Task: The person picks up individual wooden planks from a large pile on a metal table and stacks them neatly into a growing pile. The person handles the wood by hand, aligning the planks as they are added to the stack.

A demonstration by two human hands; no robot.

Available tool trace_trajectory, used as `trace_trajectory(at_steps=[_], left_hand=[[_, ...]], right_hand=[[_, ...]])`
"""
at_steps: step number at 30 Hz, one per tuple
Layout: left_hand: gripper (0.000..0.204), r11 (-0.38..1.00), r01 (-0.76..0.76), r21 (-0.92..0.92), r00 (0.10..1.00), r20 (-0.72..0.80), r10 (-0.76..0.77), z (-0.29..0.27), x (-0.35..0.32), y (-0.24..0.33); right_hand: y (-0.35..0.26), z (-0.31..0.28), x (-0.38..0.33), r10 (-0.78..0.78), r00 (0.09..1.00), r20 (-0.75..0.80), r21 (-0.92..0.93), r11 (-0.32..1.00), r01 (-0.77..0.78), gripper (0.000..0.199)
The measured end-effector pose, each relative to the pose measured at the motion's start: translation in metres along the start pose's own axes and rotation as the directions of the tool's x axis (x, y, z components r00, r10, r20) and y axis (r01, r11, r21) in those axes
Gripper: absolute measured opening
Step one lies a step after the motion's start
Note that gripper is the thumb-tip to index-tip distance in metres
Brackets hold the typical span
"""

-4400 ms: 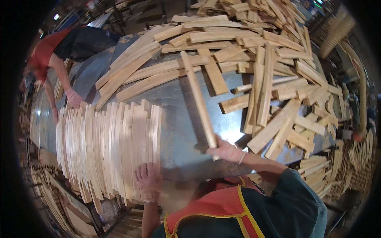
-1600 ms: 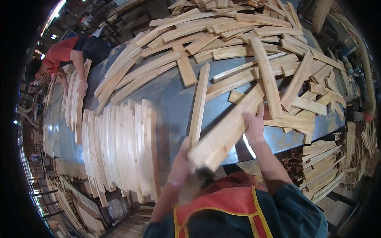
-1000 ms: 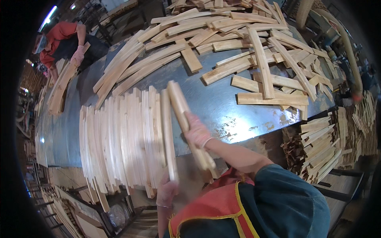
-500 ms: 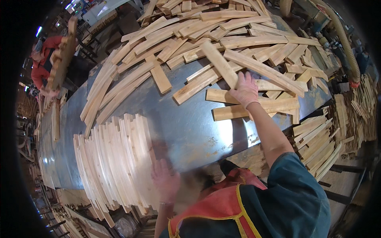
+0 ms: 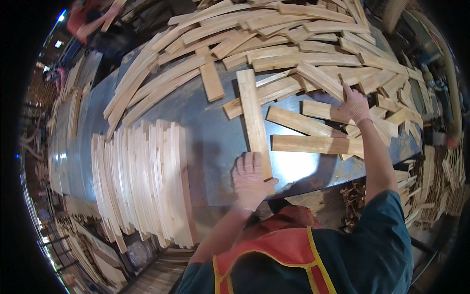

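My left hand (image 5: 250, 182) is closed round the near end of a pale wooden board (image 5: 253, 117), which points away from me across the metal table. My gloved right hand (image 5: 355, 104) is farther off at the right, its fingers closed at the near end of another wooden board (image 5: 320, 81) that leans on the loose pile. Just under that hand are a shorter board (image 5: 323, 111) and, closer to me, a board lying crosswise (image 5: 313, 143). To the left of my left hand stands a row of boards on edge (image 5: 147, 181), packed side by side.
A heap of loose boards (image 5: 274, 36) covers the far side of the metal table (image 5: 215, 142). More stacked wood (image 5: 440, 181) stands at the right beyond the table edge. A person in red (image 5: 85, 24) works at the far left. A ribbed hose (image 5: 453, 93) hangs at the right.
The board my right hand held has come left and nearer, and my left hand now grips it. My left hand left the row's side. My right hand moved right to another board.
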State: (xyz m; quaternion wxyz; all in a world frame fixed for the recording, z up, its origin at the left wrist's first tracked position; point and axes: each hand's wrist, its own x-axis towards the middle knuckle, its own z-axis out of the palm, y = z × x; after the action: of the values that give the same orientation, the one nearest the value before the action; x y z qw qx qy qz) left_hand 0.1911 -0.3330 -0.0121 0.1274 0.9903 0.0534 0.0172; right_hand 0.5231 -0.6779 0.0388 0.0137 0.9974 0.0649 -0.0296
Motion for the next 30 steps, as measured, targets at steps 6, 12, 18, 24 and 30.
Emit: trace_trajectory(at_steps=[6,12,18,24,30], left_hand=[[0.102,0.915,0.396,-0.078,0.898,0.239,-0.369,-0.003,-0.012,-0.029],[0.093,0.165,0.514,-0.842,0.814,0.418,-0.403,-0.048,-0.133,-0.125],[0.086,-0.298,0.310,-0.903,0.829,0.410,-0.380,-0.072,-0.217,-0.144],[0.056,0.700,0.414,-0.581,0.894,0.116,-0.433,-0.103,-0.242,-0.181],[0.056,0.476,0.783,-0.400,0.200,-0.563,-0.802,-0.066,-0.322,-0.270]], right_hand=[[-0.060,0.003,-0.140,-0.397,0.918,-0.002,0.040,0.917,0.397,0.083],[-0.099,0.021,-0.156,-0.310,0.934,0.175,-0.032,0.947,0.320,0.095],[-0.223,0.007,-0.203,-0.596,0.692,0.406,0.884,0.448,-0.133,0.098],[-0.443,0.044,-0.255,-0.402,0.764,0.504,0.802,0.545,-0.243,0.066],[-0.468,0.033,-0.280,-0.513,0.630,0.583,0.799,0.506,-0.326,0.074]])
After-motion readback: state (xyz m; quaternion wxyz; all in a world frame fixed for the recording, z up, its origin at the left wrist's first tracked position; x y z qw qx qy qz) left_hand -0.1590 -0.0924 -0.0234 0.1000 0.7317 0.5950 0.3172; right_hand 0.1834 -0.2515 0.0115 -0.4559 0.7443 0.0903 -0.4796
